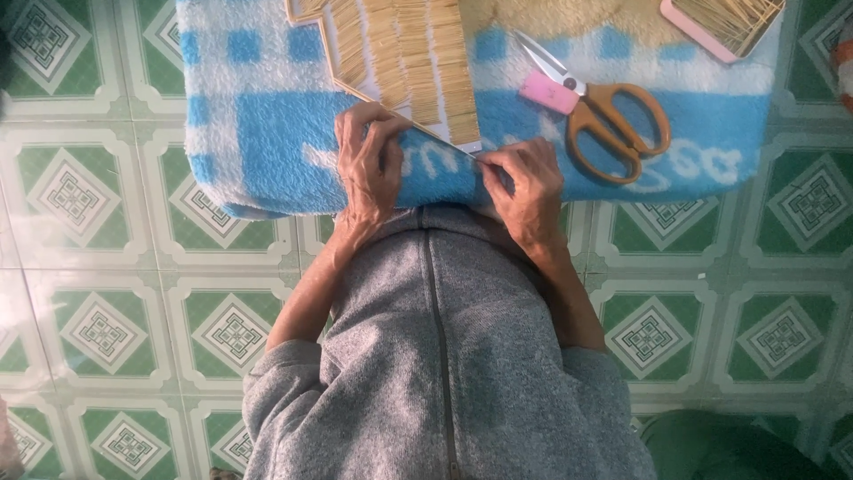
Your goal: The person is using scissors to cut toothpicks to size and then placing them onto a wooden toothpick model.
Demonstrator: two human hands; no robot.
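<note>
My left hand (369, 164) presses flat, open, on the white card of pale bamboo sticks (418, 71). My right hand (524, 182) pinches a thin stick (462, 149) at the card's near edge. Best to keep it flush against that edge.

Fuzzy towel, glossy tiles

Both hands are resting on fluffy blue-white terry cloth (267, 133); matt straw-like sticks (418, 53) just above; shiny ceramic floor (107, 249) is gleaming around.

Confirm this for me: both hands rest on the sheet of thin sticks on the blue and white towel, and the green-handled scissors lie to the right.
Wrong on one point: the head view shows the scissors have orange handles, not green. The rest stands: the left hand and right hand rest at the edge of the sheet of thin sticks on the blue and white towel.
</note>
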